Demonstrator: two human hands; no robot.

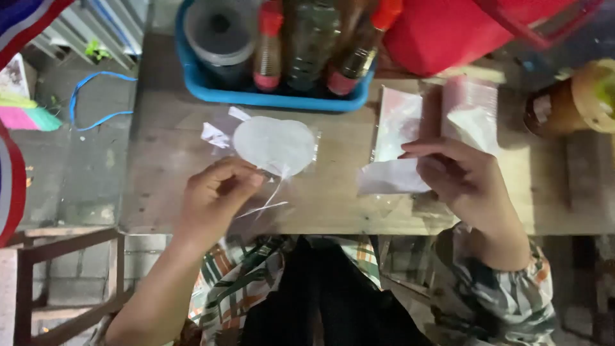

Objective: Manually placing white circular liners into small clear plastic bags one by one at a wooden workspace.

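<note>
My left hand [214,195] pinches the tied neck of a small clear bag [274,145] filled with white powder, which lies rounded on the wooden table [160,186]. Thin clear strands trail from my fingers toward the table's near edge. My right hand [458,176] rests on a flat empty clear plastic bag [389,176], fingertips pressing its upper edge. A stack of flat clear bags [398,122] lies just behind it, and a second stack [471,112] sits to its right.
A blue tray [269,97] at the back holds several bottles and a dark roll. A red plastic object [442,32] stands behind the bags. A brown cup [570,102] is at far right. A wooden frame [70,282] stands at lower left.
</note>
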